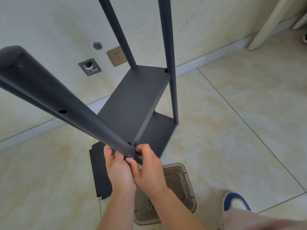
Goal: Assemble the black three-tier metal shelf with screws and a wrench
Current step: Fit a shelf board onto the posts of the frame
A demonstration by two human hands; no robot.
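The black shelf frame stands on the tiled floor by the wall, with an upper panel (132,100) and a lower panel (157,135) fixed between round black poles. The near pole (54,98) slants up toward the camera and has a bare screw hole (63,111). My left hand (118,170) holds this pole's lower part from the left. My right hand (147,166) pinches a small silver screw (132,157) against the pole at the upper panel's near corner. A loose black panel (99,173) lies flat on the floor under my left forearm.
A translucent brown plastic tub (181,185) holding small screws sits on the floor below my hands. My blue and white shoe (235,201) is at the lower right. A wall socket (117,55) and a pipe plate (89,67) are on the wall; a pale furniture leg (264,25) stands far right.
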